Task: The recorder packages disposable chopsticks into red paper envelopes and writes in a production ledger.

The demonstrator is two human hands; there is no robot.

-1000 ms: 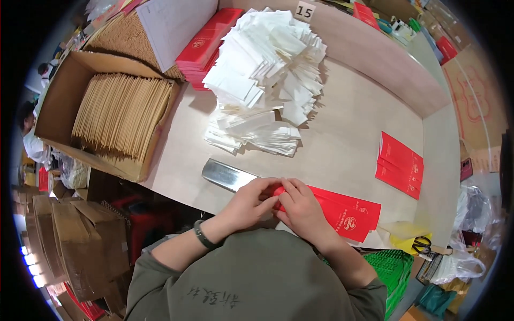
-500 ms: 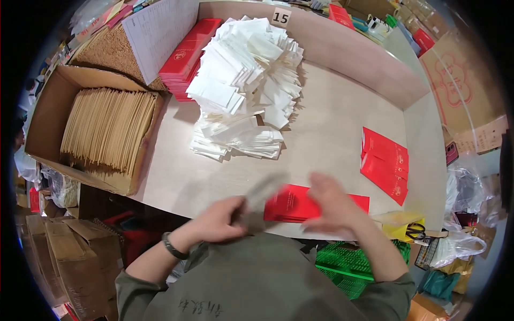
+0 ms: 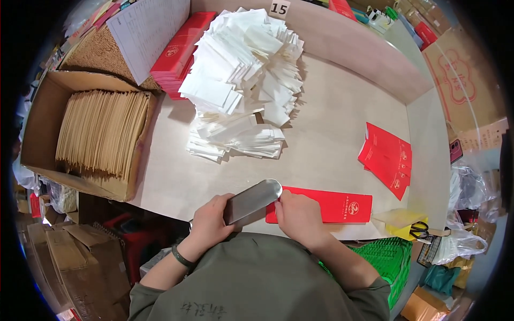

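A metal scoop [image 3: 251,201], long and trough-shaped with a rounded tip, is gripped in my left hand [image 3: 210,220]. It slants up to the right over the near table edge. My right hand [image 3: 301,215] is closed at the left end of a red envelope [image 3: 337,206], right beside the scoop's tip. Its fingertips seem to pinch that end; exactly what lies between them is partly hidden. Other red envelopes show at the left, under the one on top. Several more red envelopes [image 3: 388,159] overlap at the right of the table.
White paper packets [image 3: 230,69] form a big heap at the back middle, beside stacked red envelopes [image 3: 184,45]. A cardboard box [image 3: 40,128] packed with brown envelopes [image 3: 101,131] stands left. Scissors [image 3: 418,230] lie near a yellow thing [image 3: 402,223] at the front right. A green basket [image 3: 383,259] sits below.
My right hand has moved left from the envelope's middle to its left end and closed. The scoop, blurred before, is now steady beside it. The top near envelope now shows its emblem at the right.
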